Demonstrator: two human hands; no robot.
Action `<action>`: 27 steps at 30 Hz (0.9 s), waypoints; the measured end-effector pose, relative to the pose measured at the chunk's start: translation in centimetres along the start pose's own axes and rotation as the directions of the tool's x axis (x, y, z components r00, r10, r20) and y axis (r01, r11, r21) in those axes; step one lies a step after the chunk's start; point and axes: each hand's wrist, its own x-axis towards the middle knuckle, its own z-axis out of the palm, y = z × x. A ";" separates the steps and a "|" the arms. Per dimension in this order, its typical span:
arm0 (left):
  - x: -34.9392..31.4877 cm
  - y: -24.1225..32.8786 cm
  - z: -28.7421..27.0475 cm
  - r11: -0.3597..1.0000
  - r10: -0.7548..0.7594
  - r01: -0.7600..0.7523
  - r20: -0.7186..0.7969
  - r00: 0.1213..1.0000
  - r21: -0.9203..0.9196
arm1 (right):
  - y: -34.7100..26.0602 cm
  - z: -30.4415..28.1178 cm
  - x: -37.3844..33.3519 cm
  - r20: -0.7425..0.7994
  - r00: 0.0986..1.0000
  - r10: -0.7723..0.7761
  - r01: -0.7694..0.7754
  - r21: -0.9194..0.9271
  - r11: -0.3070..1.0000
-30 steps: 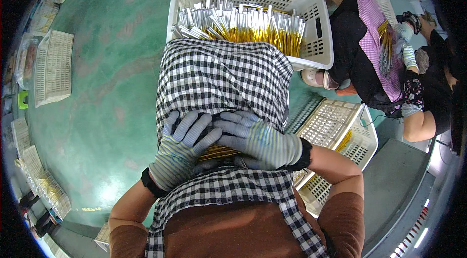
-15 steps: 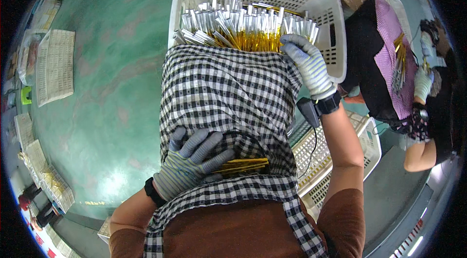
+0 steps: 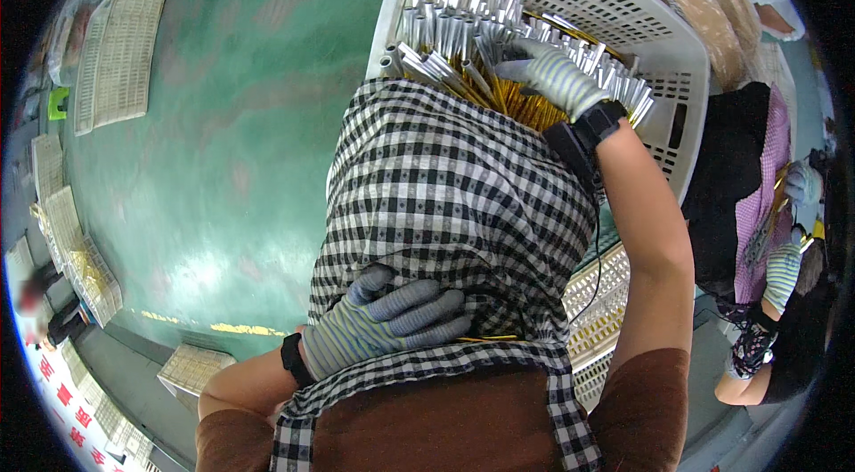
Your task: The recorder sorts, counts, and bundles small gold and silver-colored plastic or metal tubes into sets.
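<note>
My left hand, in a striped grey glove, lies flat on the black-and-white checked apron with its fingers stretched out and apart. Just beside its fingertips a thin bit of gold sticks shows at the apron's upper edge; the rest is hidden in the folds. My right hand, gloved as well, reaches over a heap of gold sticks with silver tube-like ends. Its fingers are stretched out and touch the silver ends, with nothing visibly gripped. The sticks lie in a white plastic crate in front of my lap.
More white crates stand under my right arm. At the right, a co-worker's gloved hands hold gold sticks. A brown plastic-wrapped bundle lies beyond the crate. Green floor extends to the left, with further crates along it.
My right hand has moved from the crate's near right side in over the sticks. The gold sticks by my left hand are now mostly covered. The view has turned, shifting the crate right.
</note>
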 end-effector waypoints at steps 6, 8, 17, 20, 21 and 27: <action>-0.6 -0.4 1.4 0.990 0.035 -0.034 -0.010 0.999 0.138 | -2.6 2.1 1.9 -0.040 0.997 -0.068 0.057 -0.235 0.970; -1.2 0.2 1.9 0.920 -0.008 -0.065 0.183 0.983 0.386 | -3.9 1.9 1.3 0.002 0.998 0.063 -0.058 -0.379 0.924; -1.3 -0.3 0.6 0.984 0.044 -0.052 0.052 0.998 0.173 | -8.6 2.7 -2.0 -0.108 0.960 -0.259 0.159 -0.553 0.818; -0.8 -0.7 -0.1 0.992 0.057 -0.064 0.063 0.996 0.111 | -7.5 4.0 -0.7 -0.031 0.688 -0.725 0.650 -0.418 0.635; -0.7 -0.7 -0.3 0.995 0.048 -0.052 0.052 0.997 0.082 | -8.1 4.7 0.0 0.013 0.706 -0.708 0.653 -0.399 0.644; -0.7 -0.6 -0.3 0.991 0.056 -0.056 0.009 0.998 0.120 | -10.4 6.5 1.1 0.114 0.815 -0.569 0.514 -0.597 0.616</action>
